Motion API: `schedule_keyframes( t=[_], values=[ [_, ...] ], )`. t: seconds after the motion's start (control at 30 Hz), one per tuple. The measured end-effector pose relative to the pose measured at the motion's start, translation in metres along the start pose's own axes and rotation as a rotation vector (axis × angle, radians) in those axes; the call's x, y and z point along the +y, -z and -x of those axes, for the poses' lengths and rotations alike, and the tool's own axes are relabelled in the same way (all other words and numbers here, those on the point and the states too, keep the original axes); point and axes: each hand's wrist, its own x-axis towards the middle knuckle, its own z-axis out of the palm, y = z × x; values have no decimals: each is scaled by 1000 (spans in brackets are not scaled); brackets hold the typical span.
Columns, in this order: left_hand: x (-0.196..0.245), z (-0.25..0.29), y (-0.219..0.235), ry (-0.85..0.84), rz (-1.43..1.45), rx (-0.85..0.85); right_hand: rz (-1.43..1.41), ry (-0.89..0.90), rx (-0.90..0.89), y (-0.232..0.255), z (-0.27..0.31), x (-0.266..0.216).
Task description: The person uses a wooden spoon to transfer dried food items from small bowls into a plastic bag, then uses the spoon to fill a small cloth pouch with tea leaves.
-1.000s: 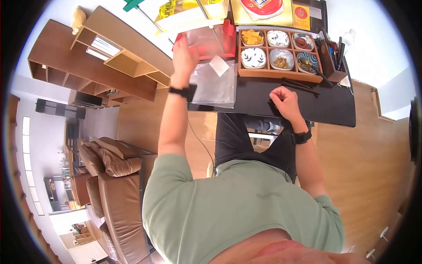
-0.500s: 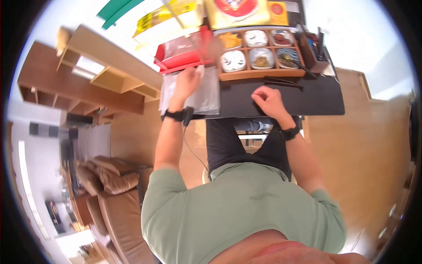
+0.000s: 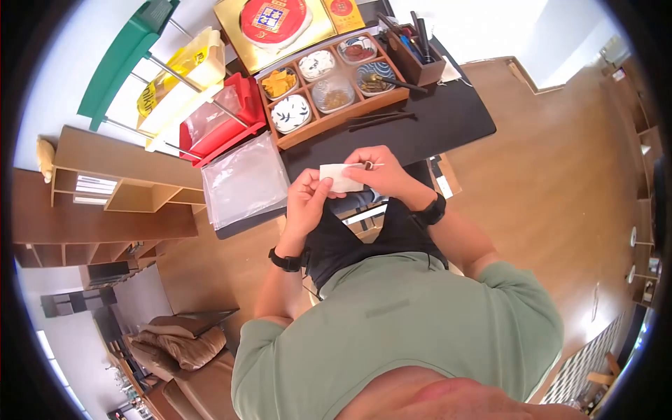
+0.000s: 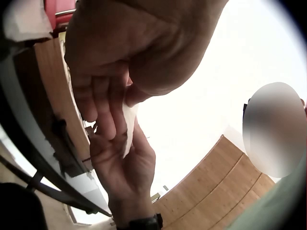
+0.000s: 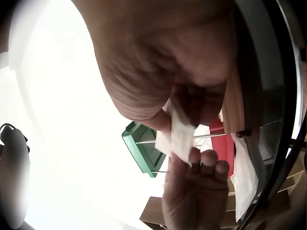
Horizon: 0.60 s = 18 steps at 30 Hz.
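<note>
Both hands meet in front of the table's near edge around a small white filter bag (image 3: 339,178), flat and thin, with a short white string at its right end. My left hand (image 3: 306,203) pinches the bag's left part between thumb and fingers. At the other end, my right hand (image 3: 381,171) grips it, the fingers curled in. In the right wrist view the white bag (image 5: 178,136) looks creased and hangs between the two hands. Seen from the left wrist, the bag (image 4: 128,125) is nearly edge-on, partly hidden by fingers.
A wooden divided tray (image 3: 343,117) holds several bowls of dried ingredients. Clear plastic bags (image 3: 245,178) lie left of it, before a red bin (image 3: 234,129) under a green-topped rack (image 3: 126,63). Dark slim tools (image 3: 381,120) lie before the tray; a pen box (image 3: 420,63) stands right.
My left hand took the white bag off the plastic bags and brought it right, toward my body. My right hand came to meet it and now grips it too. The head view has turned.
</note>
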Motion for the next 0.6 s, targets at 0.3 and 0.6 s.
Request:
schedule_keyframes(
  t=[0.3, 0.6],
  values=[
    [0, 38, 46, -31, -390, 299, -114, 351, 1041, 213, 24, -9],
    [5, 48, 101, -176, -1055, 522, 341, -62, 1035, 306, -74, 27]
  ],
)
